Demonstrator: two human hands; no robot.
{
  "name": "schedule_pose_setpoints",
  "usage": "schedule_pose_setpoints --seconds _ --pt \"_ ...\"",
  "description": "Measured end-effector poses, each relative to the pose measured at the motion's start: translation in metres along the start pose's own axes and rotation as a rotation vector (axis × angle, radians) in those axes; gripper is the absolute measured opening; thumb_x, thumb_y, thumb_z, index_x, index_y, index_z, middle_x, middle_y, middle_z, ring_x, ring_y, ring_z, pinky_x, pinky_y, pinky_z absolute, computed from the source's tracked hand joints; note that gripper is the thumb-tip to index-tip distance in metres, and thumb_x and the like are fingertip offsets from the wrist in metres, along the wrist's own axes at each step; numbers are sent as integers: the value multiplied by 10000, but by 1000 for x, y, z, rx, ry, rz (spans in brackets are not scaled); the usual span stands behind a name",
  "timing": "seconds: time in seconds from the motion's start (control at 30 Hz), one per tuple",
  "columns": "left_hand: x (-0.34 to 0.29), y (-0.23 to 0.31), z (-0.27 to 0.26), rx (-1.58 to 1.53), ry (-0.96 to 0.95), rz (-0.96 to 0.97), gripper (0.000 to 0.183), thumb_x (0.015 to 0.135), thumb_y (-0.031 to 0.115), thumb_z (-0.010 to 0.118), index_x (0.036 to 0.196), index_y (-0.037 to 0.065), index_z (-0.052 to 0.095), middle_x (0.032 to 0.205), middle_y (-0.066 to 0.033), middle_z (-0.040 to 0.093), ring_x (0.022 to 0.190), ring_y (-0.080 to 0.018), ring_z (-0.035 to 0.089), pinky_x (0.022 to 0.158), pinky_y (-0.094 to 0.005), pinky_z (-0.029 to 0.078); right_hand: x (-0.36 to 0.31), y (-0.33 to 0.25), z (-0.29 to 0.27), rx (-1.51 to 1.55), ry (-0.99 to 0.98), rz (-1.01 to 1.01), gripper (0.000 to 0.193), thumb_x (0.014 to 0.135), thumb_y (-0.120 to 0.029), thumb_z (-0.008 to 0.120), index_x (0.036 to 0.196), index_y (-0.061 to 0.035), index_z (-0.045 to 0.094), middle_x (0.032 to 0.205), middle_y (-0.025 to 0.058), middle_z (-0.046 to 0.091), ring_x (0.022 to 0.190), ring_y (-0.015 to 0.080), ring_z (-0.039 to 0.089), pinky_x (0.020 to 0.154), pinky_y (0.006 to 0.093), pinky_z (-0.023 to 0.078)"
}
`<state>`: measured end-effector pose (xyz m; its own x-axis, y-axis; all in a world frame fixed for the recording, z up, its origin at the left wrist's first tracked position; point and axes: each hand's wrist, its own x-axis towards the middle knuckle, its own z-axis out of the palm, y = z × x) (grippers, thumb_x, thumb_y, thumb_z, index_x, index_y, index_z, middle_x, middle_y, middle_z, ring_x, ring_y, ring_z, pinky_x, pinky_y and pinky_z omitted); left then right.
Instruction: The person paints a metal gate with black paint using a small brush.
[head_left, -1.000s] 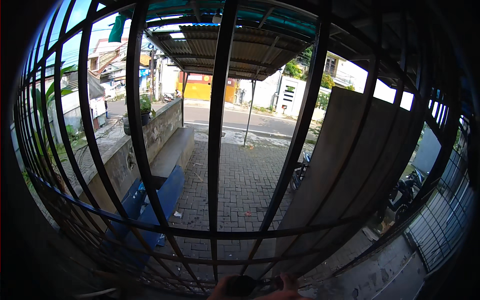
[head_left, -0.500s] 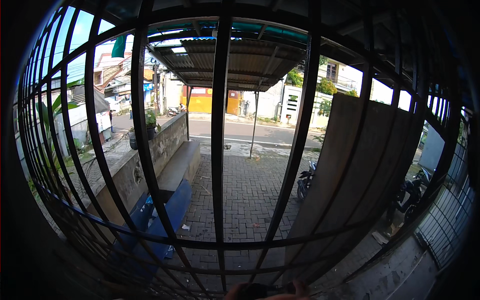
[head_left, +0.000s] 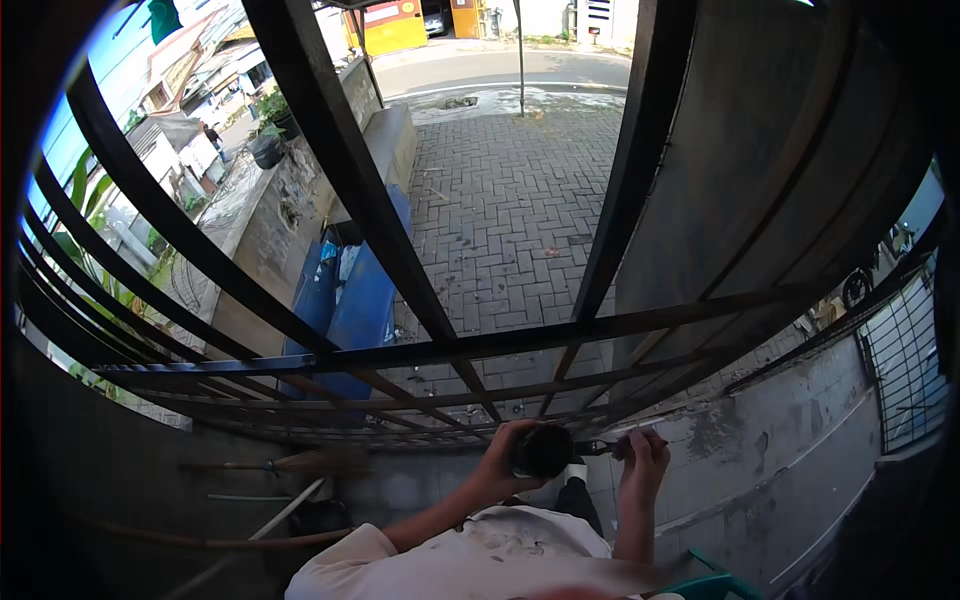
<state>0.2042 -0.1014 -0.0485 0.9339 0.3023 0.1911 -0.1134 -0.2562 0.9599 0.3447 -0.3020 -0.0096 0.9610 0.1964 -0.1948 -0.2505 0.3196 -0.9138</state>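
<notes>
Left hand (head_left: 500, 462) gripping dark can (head_left: 543, 451), right hand (head_left: 643, 462) holding thin brush (head_left: 607, 447) — lying level, pointing left

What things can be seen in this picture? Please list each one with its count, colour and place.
railing bars: many, black metal, across the whole view in front of the person
dark can: one, black, low centre, in the left hand
thin tool: one, dark, beside the can, at the right hand
paved yard: one, grey brick, below, centre
blue sheet: one, blue, on the yard beside the low wall
low wall: one, grey, left of the yard
broom: one, brown, lower left
potted plant: one, green in a dark pot, on the wall
left hand: one, gripping the can
right hand: one, holding the thin tool
</notes>
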Motion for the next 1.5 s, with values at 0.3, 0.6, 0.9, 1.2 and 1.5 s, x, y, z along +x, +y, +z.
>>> schedule_pose_setpoints --seconds 0.3,0.6,0.9,1.2,1.5 --pt "-16 22 -8 76 -22 -83 895 622 63 894 1413 88 477 1369 -126 519 1334 -289 494 1146 -405 388 -24 6 -10 199 -25 108 101 958 -160 673 928 -72 632 840 30 660 760 140 627 648 293 479" --pt "-19 10 -6 -86 49 -110 902 675 21 906 1439 99 433 1360 -97 566 1292 -202 542 1108 -364 433 11 -37 -7 619 -331 44 372 1061 -439 536 965 -94 636 816 17 629 845 200 573 778 315 454" --pt "-21 18 30 -99 227 -85 856 753 92 909 1447 88 406 1339 -105 580 1248 -188 570 1064 -345 467 46 -242 85 653 -498 -542 380 1091 -391 485 1099 -37 623 935 41 689 670 131 578 613 287 426" --pt "-19 13 80 -307 419 -53 867 790 61 880 1482 99 358 1379 -110 549 1241 -202 585 871 -340 610 63 -353 189 573 -579 -1073 207 1010 -171 612 1126 -14 682 967 129 755 763 172 726 662 288 566" --pt "-8 10 120 -206 561 63 887 765 159 920 1471 95 386 1302 -89 599 1127 -150 620 679 -263 590 69 -392 255 563 -661 -975 186 964 -209 674 1026 -42 725 1017 58 765 651 89 632 580 244 410"
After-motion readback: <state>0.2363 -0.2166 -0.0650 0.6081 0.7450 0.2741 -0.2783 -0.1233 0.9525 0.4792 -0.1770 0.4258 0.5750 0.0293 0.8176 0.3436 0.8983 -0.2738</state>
